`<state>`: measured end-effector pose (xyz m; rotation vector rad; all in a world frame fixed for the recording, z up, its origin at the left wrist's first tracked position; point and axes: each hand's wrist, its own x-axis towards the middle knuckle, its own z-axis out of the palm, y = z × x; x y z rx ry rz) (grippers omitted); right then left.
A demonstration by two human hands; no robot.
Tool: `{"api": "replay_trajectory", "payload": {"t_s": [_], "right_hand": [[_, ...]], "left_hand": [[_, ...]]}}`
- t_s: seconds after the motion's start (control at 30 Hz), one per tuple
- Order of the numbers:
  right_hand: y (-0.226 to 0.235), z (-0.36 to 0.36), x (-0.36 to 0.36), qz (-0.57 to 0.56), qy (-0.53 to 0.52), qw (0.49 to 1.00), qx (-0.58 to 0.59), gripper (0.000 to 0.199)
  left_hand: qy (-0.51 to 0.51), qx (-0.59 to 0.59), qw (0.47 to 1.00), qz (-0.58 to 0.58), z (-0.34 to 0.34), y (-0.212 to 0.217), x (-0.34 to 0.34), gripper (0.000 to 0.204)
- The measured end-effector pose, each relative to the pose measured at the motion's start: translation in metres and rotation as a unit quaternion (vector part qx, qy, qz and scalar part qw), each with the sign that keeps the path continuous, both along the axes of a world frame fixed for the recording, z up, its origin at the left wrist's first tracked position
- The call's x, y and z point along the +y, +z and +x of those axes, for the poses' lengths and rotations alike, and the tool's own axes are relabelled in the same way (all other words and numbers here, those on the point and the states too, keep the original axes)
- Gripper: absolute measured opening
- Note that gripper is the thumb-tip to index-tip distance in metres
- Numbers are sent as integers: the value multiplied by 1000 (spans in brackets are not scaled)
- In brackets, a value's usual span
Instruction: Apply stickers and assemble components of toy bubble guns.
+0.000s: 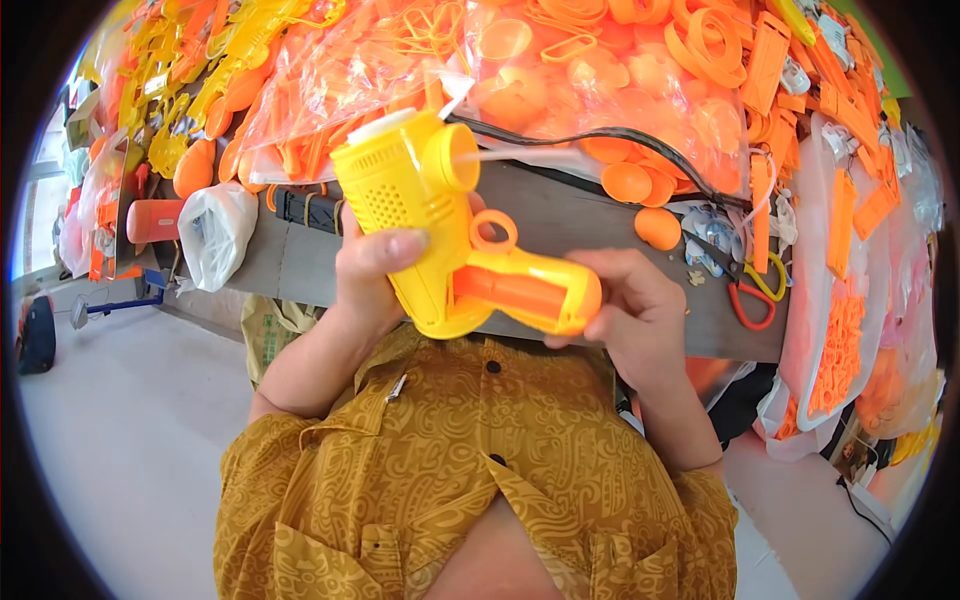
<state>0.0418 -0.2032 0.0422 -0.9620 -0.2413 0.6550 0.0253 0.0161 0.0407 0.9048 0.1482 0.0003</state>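
A yellow plastic toy gun [400,235] with a fat, perforated body is held up over the table edge in front of my chest. My left hand [372,262] is closed around the body, its thumb across the yellow shell and its other fingers hidden behind. My right hand [637,305] grips the end of the toy's handle, which has an orange inset [515,290]. Between body and handle an orange ring [493,230] sticks out. A white part shows at the upper end of the body.
Clear bags of orange plastic parts [600,75] cover the far side of the grey table [305,262]. Scissors [755,290] with red and yellow handles lie at the right, near an orange cup-shaped piece [657,229]. A white plastic bag [217,235] and a black cable [610,133] are also there.
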Motion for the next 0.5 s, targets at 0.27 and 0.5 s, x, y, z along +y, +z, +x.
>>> {"api": "replay_trajectory", "payload": {"t_s": [0.27, 0.5], "right_hand": [[-1, -15, -2, -62, -9, 997, 46, 49], [22, 23, 18, -335, -122, 790, -499, 49]], "left_hand": [[-40, 57, 998, -10, -11, -2, 4, 62], [-87, -8, 971, 224, -22, 1, 4, 63]]}}
